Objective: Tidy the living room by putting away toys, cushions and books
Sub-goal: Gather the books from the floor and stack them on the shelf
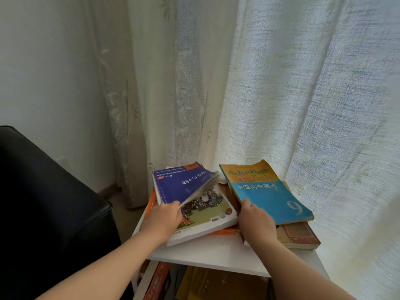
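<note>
— Item one?
— Dark-blue book (184, 182), atop the left pile on the white shelf top (205, 254). The left hand (164, 219) pinches its near corner, raised, likely for squaring.
— Item two?
— Teal English book (266, 191), on the right pile. The right hand (255, 221) has its fingers curled round the near edge, probably steadying it.
— Surroundings?
— Illustrated book (207, 215) beneath, curtain (303, 94) behind, black armchair (43, 213) left.

A home living room: sheer curtains (281, 94), black sofa (49, 202), bookshelf (207, 254).
</note>
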